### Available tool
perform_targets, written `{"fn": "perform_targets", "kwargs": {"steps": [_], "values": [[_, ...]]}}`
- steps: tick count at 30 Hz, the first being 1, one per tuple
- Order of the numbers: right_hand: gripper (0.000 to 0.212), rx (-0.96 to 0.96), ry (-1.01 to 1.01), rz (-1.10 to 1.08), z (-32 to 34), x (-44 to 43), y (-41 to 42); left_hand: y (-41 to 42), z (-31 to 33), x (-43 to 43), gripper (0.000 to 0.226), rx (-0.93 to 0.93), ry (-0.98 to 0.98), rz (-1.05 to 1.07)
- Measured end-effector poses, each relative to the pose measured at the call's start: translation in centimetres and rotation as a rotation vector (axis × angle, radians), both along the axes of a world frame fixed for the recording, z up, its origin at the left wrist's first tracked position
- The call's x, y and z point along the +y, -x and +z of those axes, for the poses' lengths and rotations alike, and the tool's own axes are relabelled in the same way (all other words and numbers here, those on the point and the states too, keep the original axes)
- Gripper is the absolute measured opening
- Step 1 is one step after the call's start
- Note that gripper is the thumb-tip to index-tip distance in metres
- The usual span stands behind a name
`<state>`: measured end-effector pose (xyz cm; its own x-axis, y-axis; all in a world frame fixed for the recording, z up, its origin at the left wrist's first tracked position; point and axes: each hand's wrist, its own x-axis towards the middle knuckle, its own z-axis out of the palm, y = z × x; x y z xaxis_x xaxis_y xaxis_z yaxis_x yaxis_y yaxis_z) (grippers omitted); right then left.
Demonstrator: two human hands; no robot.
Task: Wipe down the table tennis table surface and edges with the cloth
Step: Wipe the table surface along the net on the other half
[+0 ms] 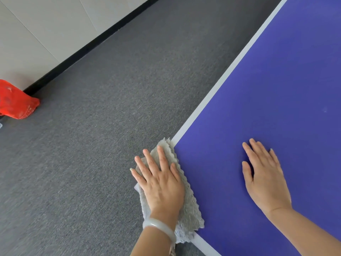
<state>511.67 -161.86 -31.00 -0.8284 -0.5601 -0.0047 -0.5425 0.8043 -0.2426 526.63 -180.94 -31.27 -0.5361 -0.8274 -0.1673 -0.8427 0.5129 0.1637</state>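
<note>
left hand [162, 183] fingers spread atop shaggy grey cloth [190, 206] on blue table tennis table [276, 80] | right hand [265, 182] fingers straight | red plastic bag [16, 100]: contents unseen

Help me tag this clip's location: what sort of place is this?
Probably an indoor games room: blue table tennis table with white edge line, grey carpet, pale wall with black skirting.
</note>
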Motion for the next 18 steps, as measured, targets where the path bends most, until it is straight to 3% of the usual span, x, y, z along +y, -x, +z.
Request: {"fn": "perform_targets", "kwargs": {"steps": [3, 8, 12, 14, 16, 18], "values": [[0.052, -0.025, -0.005, -0.01, 0.2, -0.1, 0.0, 2.9, 0.3, 1.2, 0.066, 0.033, 0.028, -0.021], [0.054, -0.076, 0.134, -0.028, 0.4, 0.1, 0.1, 7.1, 0.5, 7.7, 0.065, 0.14, -0.02, -0.356], [0.051, -0.225, 0.373, -0.197, 0.2, 0.6, -0.1, 8.5, 1.8, 9.9, 0.057, 0.41, -0.318, -0.575], [0.049, -0.305, 0.449, -0.233, 0.5, 1.1, 0.0, 8.2, 3.3, 8.1, 0.051, 0.648, -0.531, -0.508], [0.05, -0.275, 0.437, -0.183, 1.0, 1.3, -0.1, 7.3, 3.7, 4.5, 0.05, 0.729, -0.459, -0.384], [0.047, -0.06, 0.3, -0.043, 1.5, 1.0, -1.1, 7.1, 3.5, 0.8, 0.047, 0.663, -0.243, -0.331]]}}
